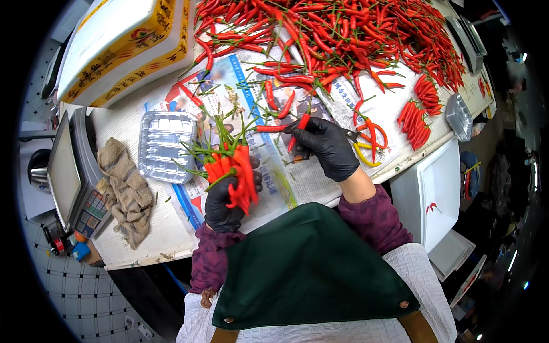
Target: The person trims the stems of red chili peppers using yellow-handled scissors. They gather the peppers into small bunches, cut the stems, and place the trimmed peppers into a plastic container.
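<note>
My left hand (pixel 223 208), in a black glove, is closed around a bunch of red chili peppers (pixel 244 176), their green stems pointing up and away from me. Between the thumb and fingers of my black-gloved right hand (pixel 328 148) is a single red chili (pixel 303 121). Another red chili (pixel 272 128) lies by those fingertips; whether they touch it I cannot tell. Scissors with orange and yellow handles (pixel 361 157) lie just right of this hand, their blades partly hidden. Under both hands is spread newspaper (pixel 311 184), strewn with cut green stems (pixel 231 100).
A large heap of red chilies (pixel 369 38) covers the table's far side. Two stemless bundles (pixel 414 124) lie right, near a clear plastic tray (pixel 458 116). To the left are another clear tray (pixel 167 148), a rag (pixel 126 188), a scale (pixel 92 201) and a foam box (pixel 128 55).
</note>
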The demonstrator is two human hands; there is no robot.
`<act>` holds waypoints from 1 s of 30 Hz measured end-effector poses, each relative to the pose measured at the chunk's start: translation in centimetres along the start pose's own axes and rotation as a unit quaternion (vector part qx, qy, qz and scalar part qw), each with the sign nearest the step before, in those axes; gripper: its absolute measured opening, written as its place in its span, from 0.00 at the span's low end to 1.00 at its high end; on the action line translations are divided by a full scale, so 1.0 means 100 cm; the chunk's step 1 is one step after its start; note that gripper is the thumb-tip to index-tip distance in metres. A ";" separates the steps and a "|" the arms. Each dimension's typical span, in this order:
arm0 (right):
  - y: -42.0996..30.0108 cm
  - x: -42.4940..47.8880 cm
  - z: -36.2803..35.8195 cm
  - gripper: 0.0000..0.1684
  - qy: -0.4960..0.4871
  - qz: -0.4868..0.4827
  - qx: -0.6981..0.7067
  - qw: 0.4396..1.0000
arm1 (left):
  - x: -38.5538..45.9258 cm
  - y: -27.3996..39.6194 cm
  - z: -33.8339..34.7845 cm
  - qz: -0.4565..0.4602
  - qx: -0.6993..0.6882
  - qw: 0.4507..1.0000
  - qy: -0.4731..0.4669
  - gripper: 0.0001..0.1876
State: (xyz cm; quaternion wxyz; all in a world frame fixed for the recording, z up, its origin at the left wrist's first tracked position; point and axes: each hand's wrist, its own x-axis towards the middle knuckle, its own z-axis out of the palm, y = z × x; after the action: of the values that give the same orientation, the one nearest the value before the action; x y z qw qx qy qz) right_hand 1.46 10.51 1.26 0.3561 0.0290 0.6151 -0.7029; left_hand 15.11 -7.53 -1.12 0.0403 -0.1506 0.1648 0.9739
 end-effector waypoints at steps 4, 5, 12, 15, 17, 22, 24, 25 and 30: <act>-0.002 -0.010 -0.014 0.13 -0.077 -0.013 0.093 0.993 | 0.004 -0.003 0.007 -0.008 0.021 1.000 0.010 0.33; -0.004 -0.014 -0.016 0.13 -0.058 -0.009 0.095 0.994 | 0.006 -0.004 0.009 -0.013 0.017 1.000 -0.003 0.32; -0.013 -0.084 -0.104 0.10 0.268 -0.206 -0.081 0.938 | 0.015 -0.017 0.027 -0.036 0.033 0.999 0.016 0.30; -0.018 -0.151 -0.182 0.05 0.451 -0.146 -0.286 0.832 | 0.022 -0.024 0.034 -0.056 0.036 0.998 0.024 0.29; -0.017 -0.204 -0.229 0.12 0.446 0.047 -0.617 0.647 | 0.024 -0.027 0.039 -0.056 0.040 0.997 0.020 0.28; -0.006 -0.192 -0.209 0.20 0.449 -0.033 -0.580 0.679 | 0.030 -0.037 0.042 -0.066 0.048 0.996 0.022 0.27; -0.006 -0.142 -0.165 0.16 0.332 -0.141 -0.512 0.779 | 0.031 -0.037 0.045 -0.064 0.062 0.996 0.030 0.27; -0.011 -0.117 -0.138 0.16 0.309 -0.168 -0.464 0.813 | 0.029 -0.037 0.045 -0.061 0.065 0.996 0.032 0.27; -0.006 -0.039 -0.114 0.16 0.267 -0.116 -0.643 0.708 | 0.023 -0.034 0.047 -0.046 0.049 0.997 0.022 0.29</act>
State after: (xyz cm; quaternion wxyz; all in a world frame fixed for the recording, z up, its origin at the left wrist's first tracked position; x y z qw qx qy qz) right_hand -0.52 22.40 0.90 0.0253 -0.0921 0.9861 -0.1358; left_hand 11.99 -2.70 1.38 0.0885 -0.1775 0.2063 0.9582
